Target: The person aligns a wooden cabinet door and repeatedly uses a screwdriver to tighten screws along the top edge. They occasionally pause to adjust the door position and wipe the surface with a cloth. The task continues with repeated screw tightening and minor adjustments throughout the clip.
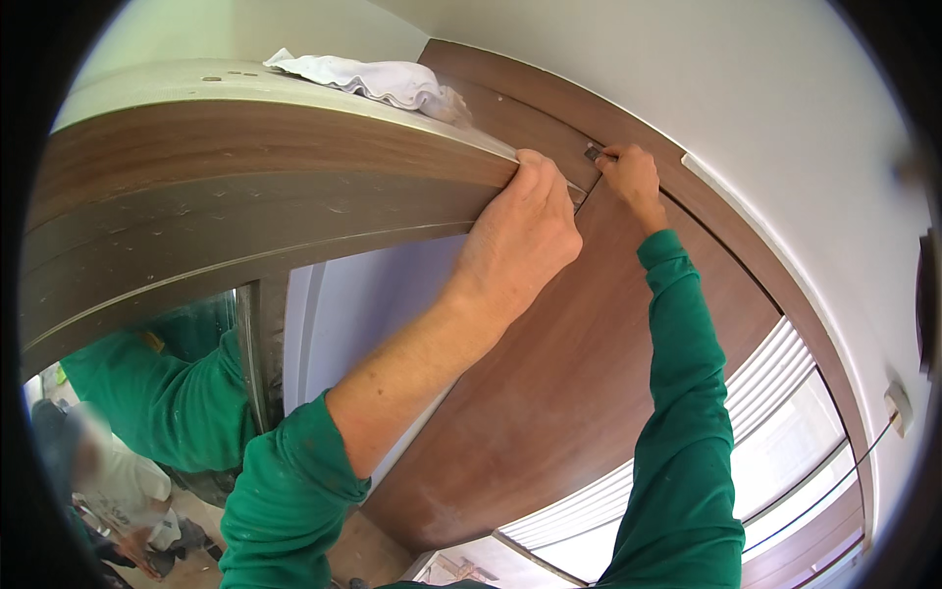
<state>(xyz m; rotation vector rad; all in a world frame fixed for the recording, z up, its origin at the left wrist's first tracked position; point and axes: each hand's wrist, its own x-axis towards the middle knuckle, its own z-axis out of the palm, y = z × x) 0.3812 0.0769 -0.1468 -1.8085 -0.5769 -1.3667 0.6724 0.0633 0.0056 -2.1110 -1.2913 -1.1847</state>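
Note:
My left hand (525, 226) reaches up and grips the front top edge of a brown wood-grain wardrobe (275, 142), its fingers curled over the corner. Farther right and higher, my right hand (636, 182) pinches a small dark, flat piece (593, 153) against the brown wooden panel (549, 373), close to a seam below the upper trim. Whether that piece is loose or fixed to the panel I cannot tell. A crumpled white cloth (378, 80) lies on the wardrobe's top, left of my hands.
A mirrored door (191, 324) below the wardrobe's top reflects green sleeves. At the lower left a person in a white shirt (132, 481) shows, perhaps reflected. White slatted blinds (589, 510) cover a window at the lower right. A cable (834, 486) runs from a wall fitting (897, 407).

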